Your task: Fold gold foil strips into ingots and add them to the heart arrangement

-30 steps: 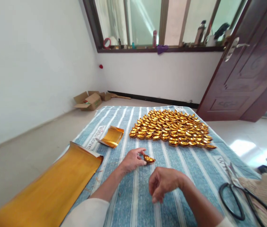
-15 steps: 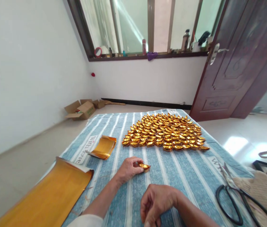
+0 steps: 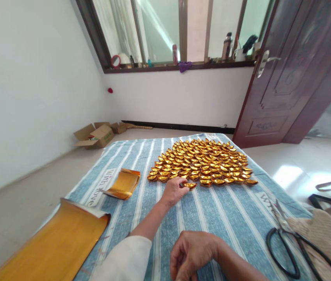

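Observation:
My left hand (image 3: 176, 192) is stretched forward, its thumb and fingers pinching one end of a folded gold paper ingot (image 3: 190, 185). That ingot is at the near edge of a large group of like gold ingots (image 3: 200, 160), set in close rows on the striped cloth. Close to me, my right hand (image 3: 190, 253) hangs low over the cloth with its fingers curled in; whether anything is inside them is hidden. To the left lie a small stack of gold paper sheets (image 3: 123, 184) and a larger gold sheet pile (image 3: 54, 242) with a curled far edge.
Black-handled scissors (image 3: 282, 234) lie on the right, beside a beige knitted cloth (image 3: 323, 238). The table has a blue striped cover (image 3: 142, 156). Beyond it are an open cardboard box (image 3: 96, 136) on the floor, a dark red door (image 3: 285, 78) and a windowsill holding bottles.
My left hand has moved forward and slightly right with the gold ingot, up to the near row of the group. My right hand stays almost in place. The view has shifted slightly.

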Demonstrator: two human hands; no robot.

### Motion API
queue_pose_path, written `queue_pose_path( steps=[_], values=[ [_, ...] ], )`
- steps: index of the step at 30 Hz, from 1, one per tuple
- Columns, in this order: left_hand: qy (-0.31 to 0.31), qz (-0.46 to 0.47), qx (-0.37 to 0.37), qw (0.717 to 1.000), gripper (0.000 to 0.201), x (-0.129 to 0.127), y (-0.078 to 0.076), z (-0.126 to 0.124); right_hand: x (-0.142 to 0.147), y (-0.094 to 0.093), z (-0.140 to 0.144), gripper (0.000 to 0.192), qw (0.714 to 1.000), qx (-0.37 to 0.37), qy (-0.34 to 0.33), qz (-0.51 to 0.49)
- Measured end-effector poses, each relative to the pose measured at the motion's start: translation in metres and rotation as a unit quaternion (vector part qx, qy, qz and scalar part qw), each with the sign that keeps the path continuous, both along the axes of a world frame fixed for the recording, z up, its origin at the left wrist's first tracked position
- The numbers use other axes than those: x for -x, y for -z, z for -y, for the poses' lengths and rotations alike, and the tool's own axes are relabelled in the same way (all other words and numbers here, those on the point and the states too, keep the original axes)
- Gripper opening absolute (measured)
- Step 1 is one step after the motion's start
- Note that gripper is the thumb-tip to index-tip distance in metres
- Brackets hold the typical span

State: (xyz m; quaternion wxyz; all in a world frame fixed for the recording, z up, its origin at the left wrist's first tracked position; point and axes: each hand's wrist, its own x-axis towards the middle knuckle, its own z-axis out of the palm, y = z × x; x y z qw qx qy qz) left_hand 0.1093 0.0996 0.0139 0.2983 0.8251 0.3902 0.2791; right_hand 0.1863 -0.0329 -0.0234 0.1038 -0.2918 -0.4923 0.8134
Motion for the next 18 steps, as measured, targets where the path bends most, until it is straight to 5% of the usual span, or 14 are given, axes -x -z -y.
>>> queue_pose_path(
  steps=[8,18],
  values=[
    [-0.004,-0.009,-0.043,0.999,0.020,-0.024,0.011,-0.010,-0.001,-0.006,-0.001,0.051,1.000,-0.003,-0.010,0.023],
    [-0.044,-0.005,-0.074,0.996,0.036,-0.022,0.025,-0.005,0.000,-0.009,-0.001,0.049,1.000,-0.010,-0.011,0.027]
  ],
)
